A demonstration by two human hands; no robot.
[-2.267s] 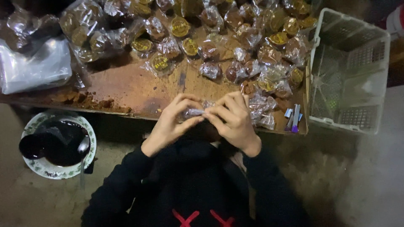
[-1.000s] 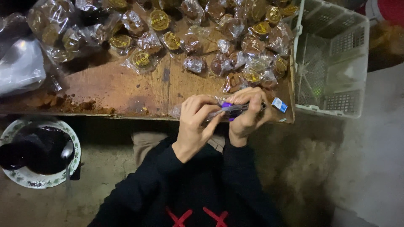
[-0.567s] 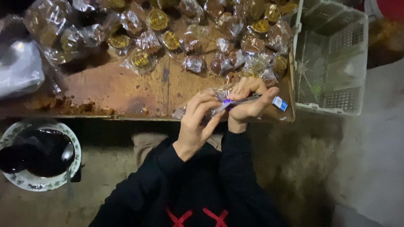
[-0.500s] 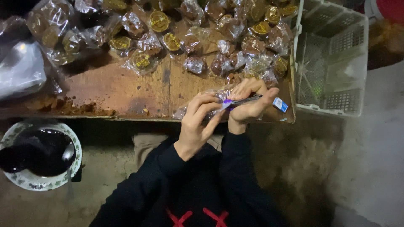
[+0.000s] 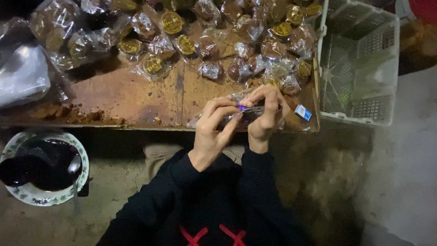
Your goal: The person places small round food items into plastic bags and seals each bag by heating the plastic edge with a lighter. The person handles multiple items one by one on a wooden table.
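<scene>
Seen from above: a worn brown wooden table (image 5: 136, 98), scuffed and stained, with brown crumbs (image 5: 68, 115) along its near left edge. Beyond and below it, a dim, rough concrete floor (image 5: 400, 159). Spread over the far half of the table, a heap of small round cakes in clear wrappers (image 5: 218, 41), several with gold labels. At the far left, a bundle of clear plastic bags (image 5: 22, 77).

To the right of the table, touching its edge, a white plastic crate (image 5: 359, 59) with slotted walls (nothing clearly visible inside). Lower left, on the floor, a patterned white bowl (image 5: 27, 193) filled with something dark, with a spoon (image 5: 74, 171) resting in it.

At the near edge of the table, both hands raised close together, in black sleeves (image 5: 205, 200). Left hand (image 5: 214, 127) curled, fingers pressed onto a clear wrapped packet (image 5: 246, 111) from the left. Right hand (image 5: 268, 111) closed over the same packet from the right, fingertips pinching its top edge. Between the fingers, a small purple glint on the packet; what it was could not be told. Packet held just above the table edge, near the heap of cakes. Just right of the right hand, on the table corner, a small blue and white object (image 5: 302, 112), too small to identify.
</scene>
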